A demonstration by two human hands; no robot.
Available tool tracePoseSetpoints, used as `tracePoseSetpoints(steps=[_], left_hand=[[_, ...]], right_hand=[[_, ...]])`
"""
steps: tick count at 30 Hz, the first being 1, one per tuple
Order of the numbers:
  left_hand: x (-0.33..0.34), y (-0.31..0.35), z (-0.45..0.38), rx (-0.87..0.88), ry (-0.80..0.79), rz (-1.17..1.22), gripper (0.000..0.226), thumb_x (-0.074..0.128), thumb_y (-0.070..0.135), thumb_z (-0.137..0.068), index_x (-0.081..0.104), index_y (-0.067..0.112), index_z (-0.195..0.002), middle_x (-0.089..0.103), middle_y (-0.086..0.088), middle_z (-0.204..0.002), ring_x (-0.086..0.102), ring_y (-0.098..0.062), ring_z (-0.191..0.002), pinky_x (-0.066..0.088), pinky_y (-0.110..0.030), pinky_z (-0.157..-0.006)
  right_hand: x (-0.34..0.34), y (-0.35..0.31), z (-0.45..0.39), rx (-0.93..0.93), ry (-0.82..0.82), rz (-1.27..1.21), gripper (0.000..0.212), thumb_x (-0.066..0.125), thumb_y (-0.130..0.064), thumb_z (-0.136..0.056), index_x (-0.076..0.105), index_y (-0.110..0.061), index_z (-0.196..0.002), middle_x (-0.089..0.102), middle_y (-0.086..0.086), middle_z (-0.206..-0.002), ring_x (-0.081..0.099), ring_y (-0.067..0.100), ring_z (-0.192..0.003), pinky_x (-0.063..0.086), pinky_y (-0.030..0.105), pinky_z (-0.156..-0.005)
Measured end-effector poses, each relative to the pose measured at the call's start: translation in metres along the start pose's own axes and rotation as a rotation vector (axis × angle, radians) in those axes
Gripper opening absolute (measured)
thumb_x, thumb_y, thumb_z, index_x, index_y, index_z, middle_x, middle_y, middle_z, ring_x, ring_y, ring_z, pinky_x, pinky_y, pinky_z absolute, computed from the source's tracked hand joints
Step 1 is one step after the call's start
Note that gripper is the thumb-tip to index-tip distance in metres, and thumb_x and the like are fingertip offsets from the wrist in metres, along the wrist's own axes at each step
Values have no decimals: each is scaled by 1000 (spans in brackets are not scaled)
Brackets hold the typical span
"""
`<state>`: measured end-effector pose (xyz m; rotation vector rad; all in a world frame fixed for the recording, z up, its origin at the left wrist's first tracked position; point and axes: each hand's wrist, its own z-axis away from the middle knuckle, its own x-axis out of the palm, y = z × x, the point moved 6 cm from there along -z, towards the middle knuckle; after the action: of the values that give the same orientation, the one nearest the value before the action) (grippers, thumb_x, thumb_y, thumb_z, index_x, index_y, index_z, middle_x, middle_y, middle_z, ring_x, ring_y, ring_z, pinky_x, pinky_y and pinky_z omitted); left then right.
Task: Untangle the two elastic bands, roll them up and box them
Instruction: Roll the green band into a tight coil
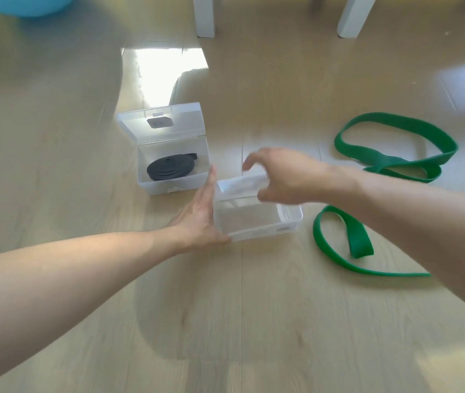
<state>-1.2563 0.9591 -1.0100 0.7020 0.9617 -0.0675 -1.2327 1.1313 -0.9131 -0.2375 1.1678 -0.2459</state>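
No legible text. Dark label on open lid of far clear box (166, 131) blurred; small mark on near clear box (256, 222) front wall unreadable.

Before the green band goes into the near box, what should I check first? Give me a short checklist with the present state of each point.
1. Rolled black elastic band already lies in the far clear plastic box: ok.
2. Near clear plastic box holds nothing: ok.
3. Its lid fully open: cannot tell; the right hand has a grip on it.
4. Left hand steadies the near box, flat against its side: ok.
5. Long green elastic band rolled up: not ok, it lies loose on the wooden floor.
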Motion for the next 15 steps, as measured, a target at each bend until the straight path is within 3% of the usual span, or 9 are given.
tracePoseSetpoints(steps=[2, 4, 5, 7, 10, 15], left_hand=[[-5, -5, -4, -40, 40, 47, 157, 94, 41, -61, -37, 50, -147, 33, 1, -164, 54, -29, -133, 48, -44, -108], [-5, -4, -6, -43, 25, 12, 158, 95, 43, -63, -40, 50, -146, 30, 1, -167, 51, -28, -139, 45, -45, -112], [-5, -3, -7, -37, 9, -12, 156, 94, 44, -65, -38, 49, -147, 26, 2, -169, 46, -27, -143, 42, -44, -115], [-1, 0, -8, -33, -24, -44, 148, 92, 49, -67, -27, 46, -154, 15, 4, -172, 31, -23, -153, 35, -41, -120], [7, 5, -14, -54, -45, -52, 133, 88, 56, -69, -4, 35, -163, 0, 10, -173, 16, -19, -158, 25, -39, -125], [3, 18, -27, -92, 41, -63, 113, 87, 51, -74, 21, 29, -162, 7, 8, -173, 26, -22, -156, 31, -42, -122]], right_hand=[[-29, 23, -6, 112, 308, -25, 41, 71, -45, -86, 58, -26, -120, 60, -3, -121, 56, 21, -106, 43, 34, -80], [-43, 44, -9, 176, 576, 33, 32, 68, -50, -88, 59, -24, -103, 56, -1, -110, 51, 24, -106, 37, 36, -82], [-44, 52, -12, 198, 635, 75, 27, 66, -48, -90, 60, -24, -100, 55, 0, -108, 50, 26, -106, 35, 37, -84], [-31, 73, -24, 270, 578, 71, 19, 62, -41, -95, 62, -26, -105, 60, 0, -109, 54, 26, -108, 35, 37, -82], [6, 100, -32, 364, 348, -108, 36, 52, -35, -100, 57, -28, -135, 65, 0, -127, 58, 25, -119, 44, 35, -85], [36, 134, 6, 397, 329, -235, 42, 51, -43, -100, 54, -25, -137, 56, 0, -135, 55, 21, -121, 48, 42, -97]])
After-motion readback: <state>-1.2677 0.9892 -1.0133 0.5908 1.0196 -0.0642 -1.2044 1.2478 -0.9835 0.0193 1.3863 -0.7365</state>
